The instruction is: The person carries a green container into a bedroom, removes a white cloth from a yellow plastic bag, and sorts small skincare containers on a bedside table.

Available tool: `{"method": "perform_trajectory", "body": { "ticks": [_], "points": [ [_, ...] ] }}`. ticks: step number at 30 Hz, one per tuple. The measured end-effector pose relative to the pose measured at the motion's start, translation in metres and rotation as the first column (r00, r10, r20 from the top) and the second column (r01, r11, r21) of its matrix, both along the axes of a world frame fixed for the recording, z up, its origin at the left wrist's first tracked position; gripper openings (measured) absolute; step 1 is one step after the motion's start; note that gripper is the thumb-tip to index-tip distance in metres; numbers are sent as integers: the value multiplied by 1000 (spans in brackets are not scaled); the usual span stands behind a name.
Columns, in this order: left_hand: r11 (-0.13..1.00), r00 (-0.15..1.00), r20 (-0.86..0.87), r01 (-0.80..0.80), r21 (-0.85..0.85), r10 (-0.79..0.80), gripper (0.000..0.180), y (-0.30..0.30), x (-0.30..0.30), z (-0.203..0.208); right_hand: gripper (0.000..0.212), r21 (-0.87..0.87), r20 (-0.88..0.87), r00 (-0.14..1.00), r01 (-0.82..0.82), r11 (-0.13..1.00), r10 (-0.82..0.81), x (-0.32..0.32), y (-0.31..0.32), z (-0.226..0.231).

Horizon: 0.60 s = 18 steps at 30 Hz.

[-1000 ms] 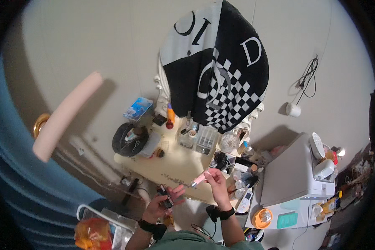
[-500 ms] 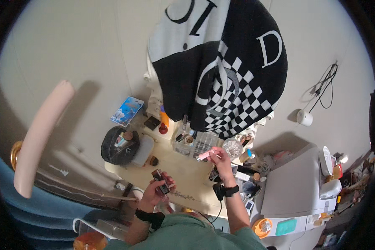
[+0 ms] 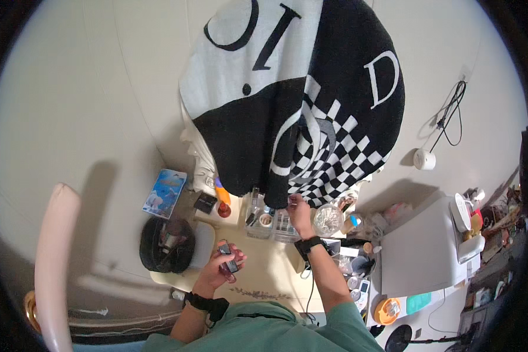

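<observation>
My left hand point(image 3: 218, 269) is closed around a small dark rectangular case point(image 3: 227, 257) with a light orange patch at one end. Beside it in the same grip are reddish, glossy little pieces, too small to name. My right hand point(image 3: 300, 215) reaches over the clear compartmented organizer point(image 3: 284, 236) at the back of the cream tabletop point(image 3: 246, 258). Its fingers are pinched together just under the hem of a black-and-white checkered towel point(image 3: 334, 135). Whatever the fingertips hold is mostly hidden. Small cosmetics stand in the organizer's compartments.
Left on the table are a black round bag point(image 3: 167, 243), a red bottle point(image 3: 223, 209) and a dark box point(image 3: 205, 202). To the right stand a clear tub of cotton swabs point(image 3: 329, 219), several jars and a white cabinet point(image 3: 419, 252). A black cable point(image 3: 310, 293) hangs below my right wrist.
My right hand has moved away from me, from above the table's right with a pink tube to the organizer under the towel. My left hand stays nearby, still gripping the case.
</observation>
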State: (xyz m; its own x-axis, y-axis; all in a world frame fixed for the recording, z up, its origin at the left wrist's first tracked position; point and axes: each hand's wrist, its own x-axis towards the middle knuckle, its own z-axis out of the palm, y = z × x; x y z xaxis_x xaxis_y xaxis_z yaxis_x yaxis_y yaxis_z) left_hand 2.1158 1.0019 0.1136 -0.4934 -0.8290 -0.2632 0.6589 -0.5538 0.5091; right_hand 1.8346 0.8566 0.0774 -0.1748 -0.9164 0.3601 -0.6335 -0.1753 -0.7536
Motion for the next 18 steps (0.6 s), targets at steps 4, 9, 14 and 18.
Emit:
{"method": "perform_trajectory", "body": {
  "ticks": [4, 9, 14, 18],
  "points": [
    [1000, 1000, -15, 10, -23, -10, 23, -5, 16, -15, 32, -1, -251, 967, 44, 999, -43, 18, 7, 13],
    [1000, 1000, -9, 5, -7, -5, 23, -6, 18, -24, 32, 23, -287, 957, 53, 998, -44, 22, 10, 16],
    [996, 996, -71, 67, 59, -63, 21, -2, 27, -29, 31, 15, -218, 976, 26, 1000, -22, 25, 9, 20],
    [998, 999, -32, -11, 56, 12, 21, 1, 22, -29, 33, 71, -357, 934, 39, 997, -11, 24, 8, 16]
  ]
}}
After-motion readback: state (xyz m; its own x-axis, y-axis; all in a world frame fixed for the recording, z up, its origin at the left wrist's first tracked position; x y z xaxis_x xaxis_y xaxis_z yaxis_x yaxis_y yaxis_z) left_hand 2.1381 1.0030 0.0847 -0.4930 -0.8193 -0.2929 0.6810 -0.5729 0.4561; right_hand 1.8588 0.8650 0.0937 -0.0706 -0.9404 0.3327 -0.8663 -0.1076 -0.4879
